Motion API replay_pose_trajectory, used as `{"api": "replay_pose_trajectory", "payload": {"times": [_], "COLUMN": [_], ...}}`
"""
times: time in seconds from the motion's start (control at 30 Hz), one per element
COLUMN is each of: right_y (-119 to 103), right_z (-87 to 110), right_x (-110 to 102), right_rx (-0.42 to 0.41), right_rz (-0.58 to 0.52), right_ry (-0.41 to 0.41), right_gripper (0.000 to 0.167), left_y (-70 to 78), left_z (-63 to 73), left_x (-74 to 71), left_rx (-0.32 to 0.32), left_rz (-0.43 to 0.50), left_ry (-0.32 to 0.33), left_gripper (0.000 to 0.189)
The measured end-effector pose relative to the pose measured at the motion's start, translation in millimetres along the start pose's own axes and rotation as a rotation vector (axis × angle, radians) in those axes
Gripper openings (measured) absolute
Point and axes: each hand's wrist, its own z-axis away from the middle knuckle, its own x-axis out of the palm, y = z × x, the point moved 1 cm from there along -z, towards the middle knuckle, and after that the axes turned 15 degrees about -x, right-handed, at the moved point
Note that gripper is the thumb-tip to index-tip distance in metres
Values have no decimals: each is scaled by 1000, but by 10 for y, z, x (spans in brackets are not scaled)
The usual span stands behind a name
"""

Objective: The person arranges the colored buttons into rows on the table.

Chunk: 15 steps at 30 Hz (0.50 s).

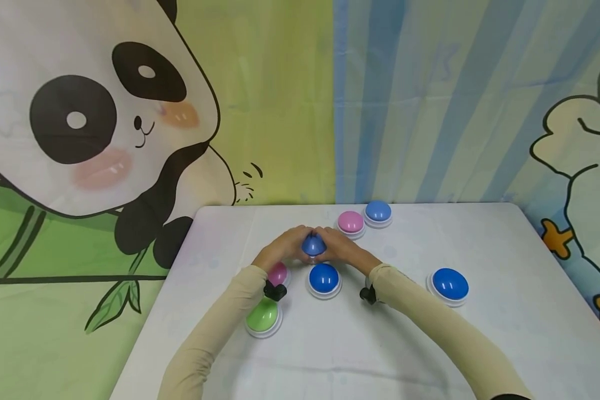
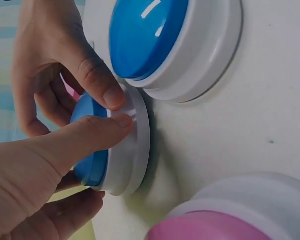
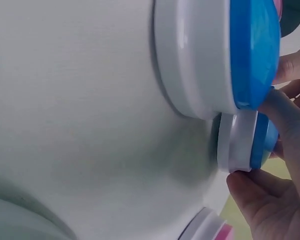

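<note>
A push button with a blue dome and white base (image 1: pixel 314 244) stands between both hands at the middle of the table. My left hand (image 1: pixel 291 244) grips its left side, the thumb lying along the white base in the left wrist view. From the right, my right hand (image 1: pixel 337 244) holds the same button, its thumb close to the left thumb. Just nearer stands another blue push button (image 1: pixel 324 278), apart from the hands. Under the left wrist a pink push button (image 1: pixel 278 274) is partly hidden, and a green one (image 1: pixel 263 315) sits nearer still.
Beyond the right hand stand a pink push button (image 1: pixel 351 222) and a blue one (image 1: pixel 378 212), side by side near the far edge. Another blue push button (image 1: pixel 450 284) is to the right of the right forearm. A printed cloth (image 1: pixel 280 111) hangs behind the white table (image 1: pixel 380 355).
</note>
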Motion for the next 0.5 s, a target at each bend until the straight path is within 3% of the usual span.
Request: {"api": "replay_pose_trajectory", "payload": {"times": [0.27,0.5], "right_y": [15,17], "right_z": [14,105], "right_x": [-94,-184], "right_rx": [-36,-111], "right_rz": [72,122], "right_ry": [75,145], "right_gripper": [71,71], "left_y": [-29,-67], "left_z": [-9,20], "left_x": [-88,-134], "left_rx": [107,168], "left_rz": [-4,65], "left_ry": [117,180], "left_gripper": [74,80]}}
